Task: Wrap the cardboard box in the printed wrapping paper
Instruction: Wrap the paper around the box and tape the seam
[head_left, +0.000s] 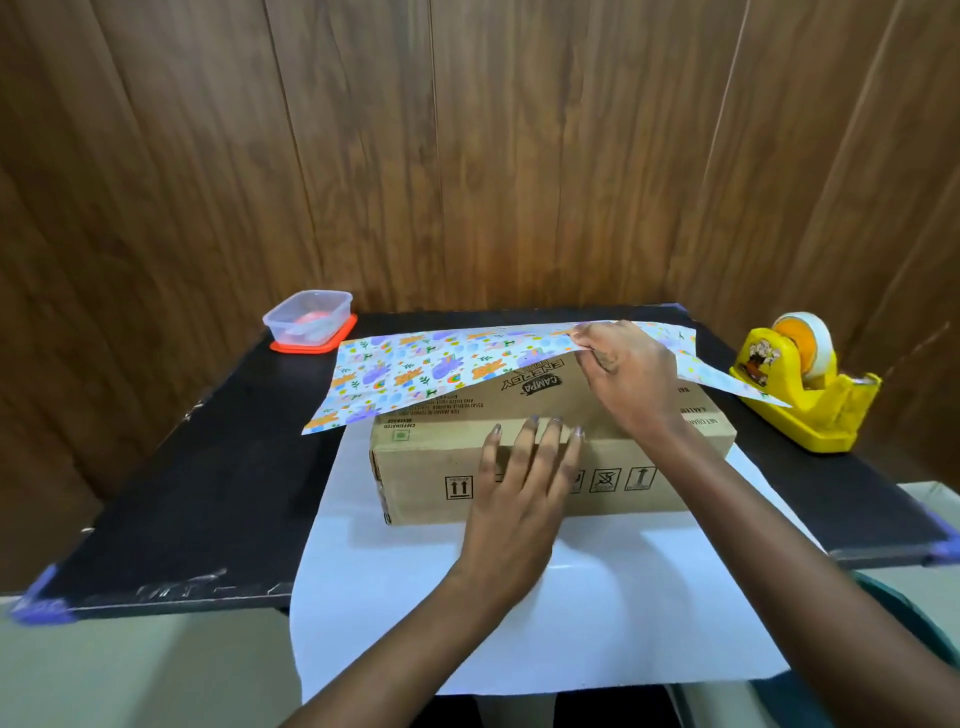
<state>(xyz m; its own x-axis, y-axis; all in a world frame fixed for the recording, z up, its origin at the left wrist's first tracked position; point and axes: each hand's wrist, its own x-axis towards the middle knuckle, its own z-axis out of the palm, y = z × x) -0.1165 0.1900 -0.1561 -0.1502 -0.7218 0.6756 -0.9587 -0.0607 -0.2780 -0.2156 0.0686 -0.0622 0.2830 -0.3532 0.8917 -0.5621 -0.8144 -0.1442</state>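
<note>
The right hand's (623, 374) grip is pinching the wrapping paper's (415, 369) far edge above the cardboard box (441, 467), which is lying on that sheet mid-desk (208, 467), while the left hand (524, 483) is bracing the box with straight fingers; the first flap is probably needing pulling taut next.

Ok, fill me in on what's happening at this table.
A person is wrapping a cardboard box that lies on printed wrapping paper on a black table. The right hand pinches the paper's far edge, lifted over the box top. The left hand rests flat against the box's near face, fingers straight. A yellow tape dispenser stands at the right, apart from both hands.
</note>
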